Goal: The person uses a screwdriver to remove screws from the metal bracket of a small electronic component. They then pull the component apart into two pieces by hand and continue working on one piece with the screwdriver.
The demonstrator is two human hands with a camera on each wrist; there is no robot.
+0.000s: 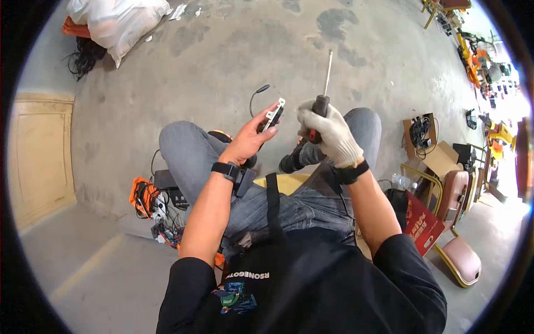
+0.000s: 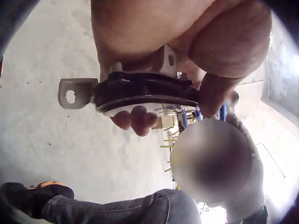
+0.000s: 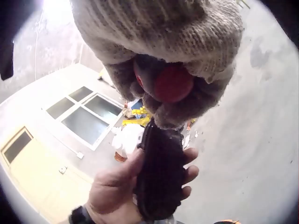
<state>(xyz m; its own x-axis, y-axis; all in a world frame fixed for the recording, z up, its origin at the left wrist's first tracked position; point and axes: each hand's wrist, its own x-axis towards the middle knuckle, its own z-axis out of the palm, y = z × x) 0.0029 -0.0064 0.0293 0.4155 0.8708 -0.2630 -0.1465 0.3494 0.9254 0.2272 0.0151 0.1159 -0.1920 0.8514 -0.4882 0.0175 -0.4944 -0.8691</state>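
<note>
Left hand [image 1: 247, 140] gripping a black part [image 2: 140, 91] with pale tabs [image 2: 80, 87], gloved right hand [image 1: 334, 135] wrapped round a screwdriver [image 1: 321, 104], shaft [image 1: 328, 75] pointing away, grey floor [image 1: 233, 61] beyond.

A black oblong device with pale metal lugs [image 1: 272, 117] lies in the bare left hand [image 1: 247, 138], left of and apart from the screwdriver with black-and-red handle and metal shaft [image 1: 320, 106] in the off-white knit-gloved right hand [image 1: 334, 132]. On the grey concrete floor [image 1: 222, 72], a white plastic sack [image 1: 119, 25] lies ahead and to the left, and an open brown cardboard box [image 1: 409, 138], with black cables [image 1: 420, 132] inside, to the right, beyond a pink padded chair [image 1: 461, 259].
</note>
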